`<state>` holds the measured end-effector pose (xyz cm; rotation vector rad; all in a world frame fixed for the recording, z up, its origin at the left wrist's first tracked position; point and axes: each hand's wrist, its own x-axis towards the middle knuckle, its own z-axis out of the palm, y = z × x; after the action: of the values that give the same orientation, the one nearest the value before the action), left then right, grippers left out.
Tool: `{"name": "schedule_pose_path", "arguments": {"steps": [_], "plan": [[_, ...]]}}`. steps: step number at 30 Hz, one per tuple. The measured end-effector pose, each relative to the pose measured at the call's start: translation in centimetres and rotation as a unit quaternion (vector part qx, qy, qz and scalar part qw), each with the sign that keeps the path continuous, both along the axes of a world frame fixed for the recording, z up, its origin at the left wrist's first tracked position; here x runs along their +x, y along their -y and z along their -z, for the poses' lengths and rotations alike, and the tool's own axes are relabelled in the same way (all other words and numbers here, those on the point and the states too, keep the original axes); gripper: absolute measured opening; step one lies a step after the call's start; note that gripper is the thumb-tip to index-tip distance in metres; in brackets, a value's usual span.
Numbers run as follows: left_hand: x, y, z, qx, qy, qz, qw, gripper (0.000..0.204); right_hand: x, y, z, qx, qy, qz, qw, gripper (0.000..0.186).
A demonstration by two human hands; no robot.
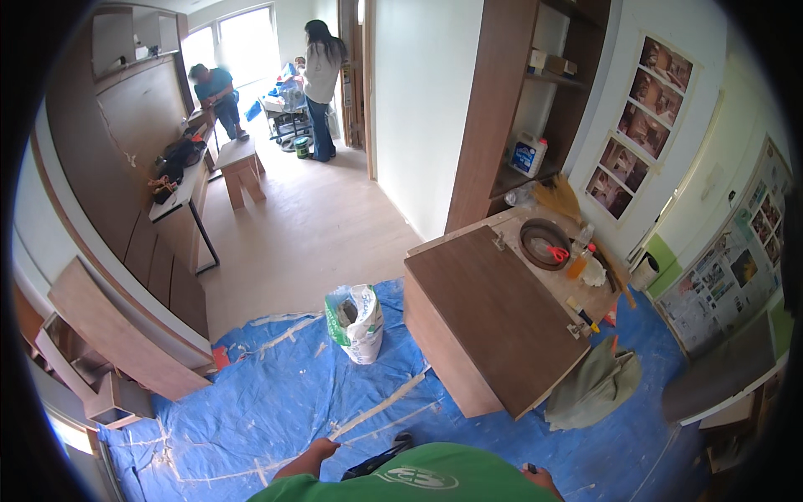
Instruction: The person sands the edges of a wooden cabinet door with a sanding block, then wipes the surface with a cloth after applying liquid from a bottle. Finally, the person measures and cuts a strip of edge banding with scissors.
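My left hand [324, 448] hangs low over the blue plastic sheet [242, 431], left of my green shirt. It is small in view and its fingers do not show clearly. My right hand [542, 478], at the lower edge right of the shirt, is closed around a small dark thing I cannot make out. Right of centre stands a brown wooden cabinet [493, 309] with a dark door panel lying over its top. A grey-green cloth [592, 389] is bunched beside it, nearest my right hand. An opened white and green sack [360, 326] stands upright on the sheet.
On the cabinet top lie a tape roll [544, 244], red scissors [559, 253] and bottles. Wooden boards [125, 335] lean at the left. Farther off are a small wooden bench [240, 167], a person crouching [219, 96] and a person standing [322, 88]. Shelves [548, 75] rise at the right.
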<state>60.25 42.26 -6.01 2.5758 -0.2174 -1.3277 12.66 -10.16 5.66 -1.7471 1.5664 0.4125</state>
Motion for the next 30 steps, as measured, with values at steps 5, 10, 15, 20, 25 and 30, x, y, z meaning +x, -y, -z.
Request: {"name": "schedule_pose_path", "arguments": {"steps": [5, 10, 15, 20, 25, 30], "plan": [[0.3, -2.0, 1.1, 0.011, -0.032, -0.065, 0.997, 0.059, -2.5, -0.5, 1.9, 0.046, -0.013, 0.025, 0.999, 0.07], [0.9, 0.4, 0.8, -0.094, -0.089, -0.207, 0.97, 0.044, 0.2, -0.2, 1.7, 0.07, 0.134, 0.136, 0.979, 0.061], [3.3, 4.1, -1.1, -0.123, -0.086, -0.189, 0.971, 0.038, 7.1, 2.0, -2.3, 0.215, 0.365, 0.16, 0.891, 0.056], [5.8, 7.3, -3.5, -0.124, -0.086, -0.166, 0.975, 0.037, 16.5, 4.5, -6.5, 0.139, 0.451, 0.207, 0.857, 0.07], [8.1, 8.0, -4.8, -0.132, -0.074, -0.151, 0.977, 0.039, 21.4, 4.7, -8.8, 0.083, 0.453, 0.236, 0.856, 0.063], [8.9, 5.9, -3.3, -0.074, 0.009, -0.018, 0.997, 0.05, 23.1, 1.4, -8.9, 0.07, 0.454, 0.237, 0.856, 0.067]]}}
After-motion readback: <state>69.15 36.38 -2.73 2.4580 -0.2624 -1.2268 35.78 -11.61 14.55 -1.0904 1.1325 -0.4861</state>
